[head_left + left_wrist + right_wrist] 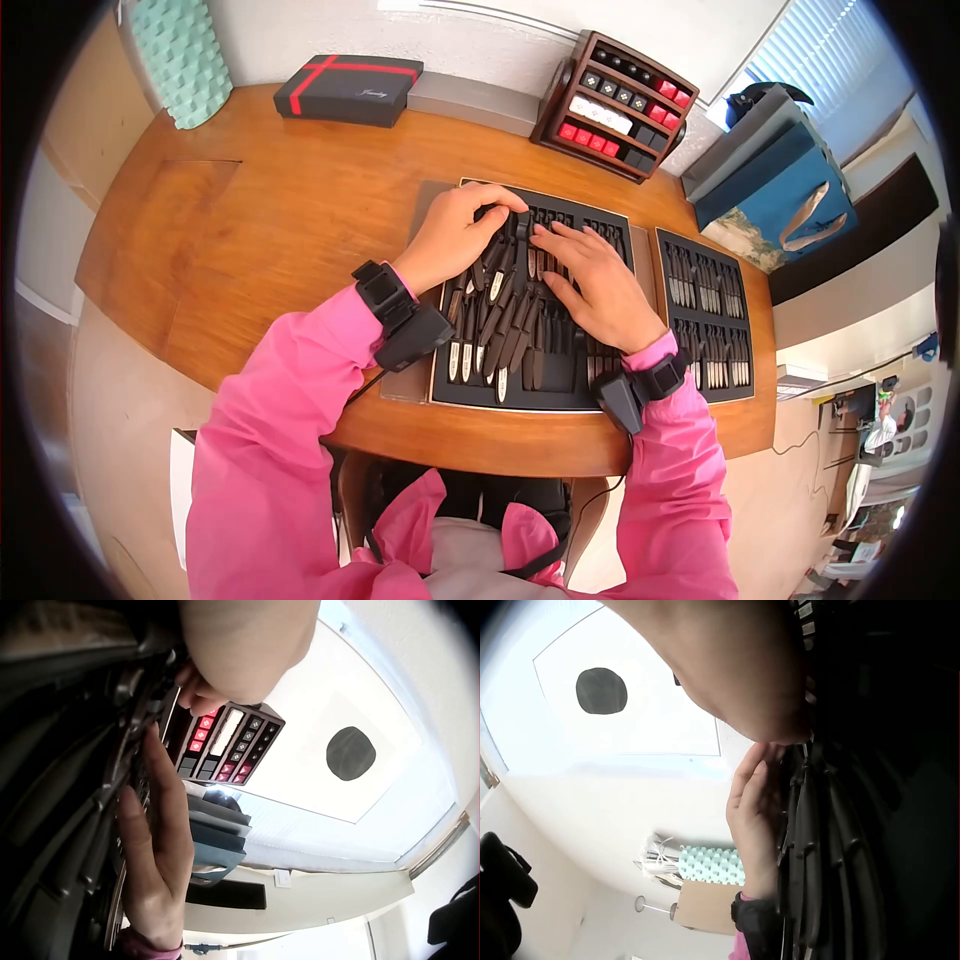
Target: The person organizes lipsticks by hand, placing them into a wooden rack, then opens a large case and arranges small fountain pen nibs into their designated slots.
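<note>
A dark tray (560, 400) holds many slim black-handled pieces (497, 325), several with pale ends. They lie loosely piled on its left side and stand in rows toward the back. Over the tray's back left part is the left hand (455, 235), its fingers bent down among the pieces; whether it pinches one is hidden. The right hand (605, 290) lies palm down over the middle, fingers extended and touching the row of pieces. In the left wrist view the right hand (161, 855) shows beside the pieces; in the right wrist view the left hand (754, 814) reaches to them.
A second dark tray (708, 318) with rows of similar pieces lies to the right. Behind are a black box with red ribbon (350, 90), a wooden rack (612, 108) of small boxes and a blue bag (780, 190). A green textured object (182, 60) stands back left.
</note>
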`<state>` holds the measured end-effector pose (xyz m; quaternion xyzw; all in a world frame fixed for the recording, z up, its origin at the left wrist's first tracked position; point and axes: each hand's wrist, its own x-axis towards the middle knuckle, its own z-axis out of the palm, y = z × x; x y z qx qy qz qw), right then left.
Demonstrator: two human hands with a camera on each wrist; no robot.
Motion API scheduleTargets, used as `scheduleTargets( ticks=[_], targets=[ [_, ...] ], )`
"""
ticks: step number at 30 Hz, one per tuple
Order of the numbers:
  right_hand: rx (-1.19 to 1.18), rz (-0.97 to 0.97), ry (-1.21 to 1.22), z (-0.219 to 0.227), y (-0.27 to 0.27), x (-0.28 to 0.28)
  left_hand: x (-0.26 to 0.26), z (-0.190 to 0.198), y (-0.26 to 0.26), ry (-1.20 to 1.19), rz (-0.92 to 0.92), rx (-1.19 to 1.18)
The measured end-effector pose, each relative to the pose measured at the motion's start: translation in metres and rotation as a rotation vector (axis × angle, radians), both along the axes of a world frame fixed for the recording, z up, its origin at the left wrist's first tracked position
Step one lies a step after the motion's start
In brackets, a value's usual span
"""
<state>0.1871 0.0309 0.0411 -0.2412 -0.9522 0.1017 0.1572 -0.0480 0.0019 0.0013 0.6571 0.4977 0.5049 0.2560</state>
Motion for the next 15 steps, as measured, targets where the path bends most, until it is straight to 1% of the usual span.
scheduleTargets(
  ticks=[1, 5, 7, 11, 13, 14, 15],
  targets=[
    [-0.033, -0.008, 0.018, -0.001, -0.001, 0.0, 0.0, -0.001, 0.0, 0.0, 0.001, 0.002],
    [-0.023, -0.011, 0.042, -0.009, -0.001, 0.003, 0.001, 0.001, -0.001, -0.005, 0.012, -0.014],
    [0.019, -0.022, 0.018, -0.009, -0.003, 0.003, 0.0, 0.0, -0.001, 0.003, 0.003, -0.012],
    [0.058, -0.014, 0.056, -0.01, -0.003, 0.005, 0.0, -0.002, 0.0, 0.001, -0.009, 0.01],
    [-0.036, 0.023, 0.266, -0.007, -0.004, 0.006, -0.001, -0.002, 0.001, 0.013, -0.013, 0.013],
    [-0.037, 0.021, 0.269, -0.001, -0.006, 0.009, -0.001, -0.003, 0.001, 0.012, -0.013, 0.016],
    [-0.116, 0.018, 0.251, 0.008, -0.01, 0.015, -0.001, -0.003, 0.002, 0.013, -0.014, 0.014]
  ],
)
